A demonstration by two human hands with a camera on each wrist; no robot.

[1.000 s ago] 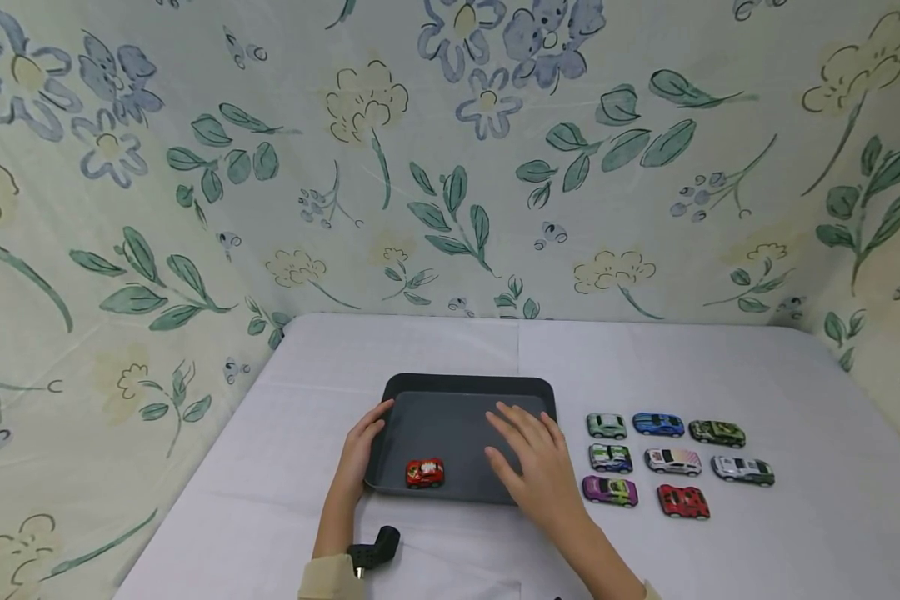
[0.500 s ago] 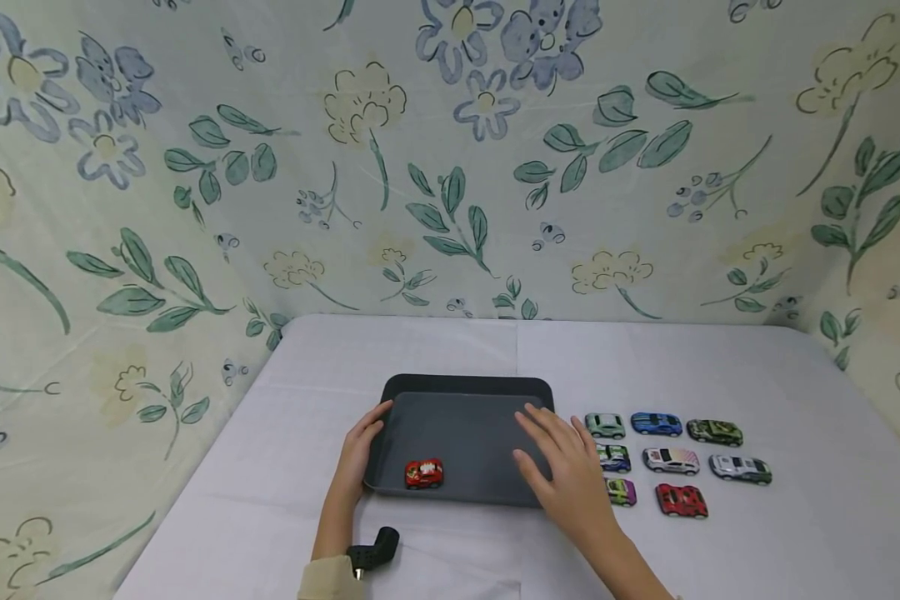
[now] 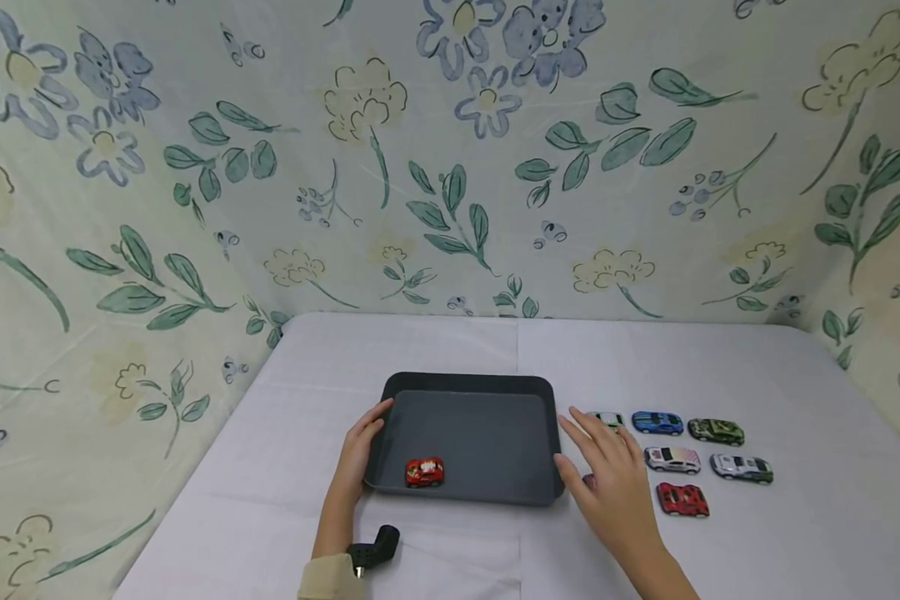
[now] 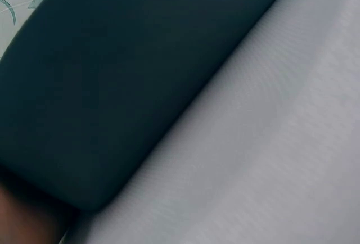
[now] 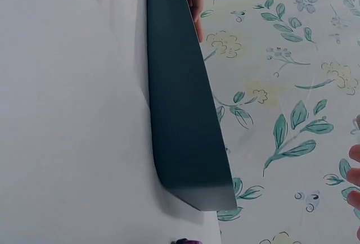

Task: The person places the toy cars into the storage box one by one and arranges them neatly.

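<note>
A dark grey rectangular tray (image 3: pixel 487 442) lies on the white-covered table. One red toy car (image 3: pixel 424 472) sits inside it, near the front left corner. My left hand (image 3: pixel 362 446) rests against the tray's left side, its fingers along the rim; in the left wrist view the tray's outer wall (image 4: pixel 129 81) fills much of the frame. Just off the right rim is my right hand (image 3: pixel 611 479), fingers spread and holding nothing. It hides most of a purple toy car (image 3: pixel 589 481) and part of a pale green one (image 3: pixel 610 419). Its fingertips (image 5: pixel 353 174) show at the right wrist view's edge.
Right of the tray stand more toy cars: blue (image 3: pixel 657 422), camouflage green (image 3: pixel 716 431), white and pink (image 3: pixel 672 460), silver (image 3: pixel 742 468) and red (image 3: pixel 683 500). A black device (image 3: pixel 376 547) is at my left wrist. Floral cloth (image 3: pixel 450 167) hangs behind the table.
My right hand has moved right, from over the tray's right part to just beyond its right rim, now covering nearby cars. My left hand and the red car in the tray stay put.
</note>
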